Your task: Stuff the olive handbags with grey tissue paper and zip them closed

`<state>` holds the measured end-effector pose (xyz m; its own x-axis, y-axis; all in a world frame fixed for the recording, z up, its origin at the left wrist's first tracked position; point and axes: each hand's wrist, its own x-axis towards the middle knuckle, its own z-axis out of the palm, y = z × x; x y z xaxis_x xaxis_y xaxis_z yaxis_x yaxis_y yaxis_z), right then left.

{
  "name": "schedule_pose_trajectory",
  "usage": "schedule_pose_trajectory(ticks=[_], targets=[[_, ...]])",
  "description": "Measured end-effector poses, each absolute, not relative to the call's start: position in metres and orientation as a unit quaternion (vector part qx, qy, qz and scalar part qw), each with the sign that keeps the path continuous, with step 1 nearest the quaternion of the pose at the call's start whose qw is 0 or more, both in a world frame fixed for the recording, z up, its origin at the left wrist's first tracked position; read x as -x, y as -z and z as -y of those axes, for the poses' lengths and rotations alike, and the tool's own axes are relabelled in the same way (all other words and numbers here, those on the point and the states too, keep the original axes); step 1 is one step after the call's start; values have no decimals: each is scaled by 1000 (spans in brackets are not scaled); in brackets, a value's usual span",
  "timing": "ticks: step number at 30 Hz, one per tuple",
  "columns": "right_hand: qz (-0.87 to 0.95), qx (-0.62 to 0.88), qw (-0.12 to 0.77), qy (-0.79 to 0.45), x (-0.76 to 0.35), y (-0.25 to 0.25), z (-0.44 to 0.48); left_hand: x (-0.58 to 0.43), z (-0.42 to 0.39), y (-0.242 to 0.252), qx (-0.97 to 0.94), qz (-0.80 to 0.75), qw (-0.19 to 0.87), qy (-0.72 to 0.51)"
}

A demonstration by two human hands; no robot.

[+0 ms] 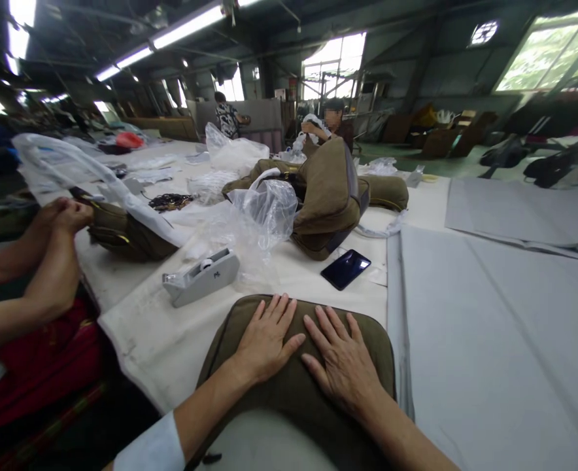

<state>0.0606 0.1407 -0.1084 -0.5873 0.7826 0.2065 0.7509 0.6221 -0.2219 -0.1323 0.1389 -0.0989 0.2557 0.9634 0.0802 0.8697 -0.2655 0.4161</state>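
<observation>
An olive-brown fabric bag (367, 340) lies flat at the near edge of the white table (142, 327). My left hand (265, 340) rests palm down on its top, fingers spread. My right hand (340, 363) lies flat beside it on the same bag, fingers apart, nearly touching the left. Neither hand grips anything.
A grey tape dispenser (201, 276) and a dark phone (345, 268) lie beyond the bag. Clear plastic bags (264, 212) and more olive bags (328, 196) pile mid-table. A co-worker's hands (66, 216) work a bag at the left. Grey sheets (495, 314) cover the right. People stand at the far end.
</observation>
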Motion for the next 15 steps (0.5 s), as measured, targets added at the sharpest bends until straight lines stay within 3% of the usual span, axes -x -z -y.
schedule_pose_trajectory(ticks=[3,8,11,15], targets=[[884,417,167,-131,-69,94,-149,143,-144,82,-735,-582,247,-246],[683,551,423,-226,-121,90,-144,195,-131,64,-570,-668,267,-397],[575,634,415,-309,-140,112,-125,215,-111,84,-448,-706,369,-405],[511,558,402,-515,-131,109,-109,219,-98,77,-384,-630,513,-439]])
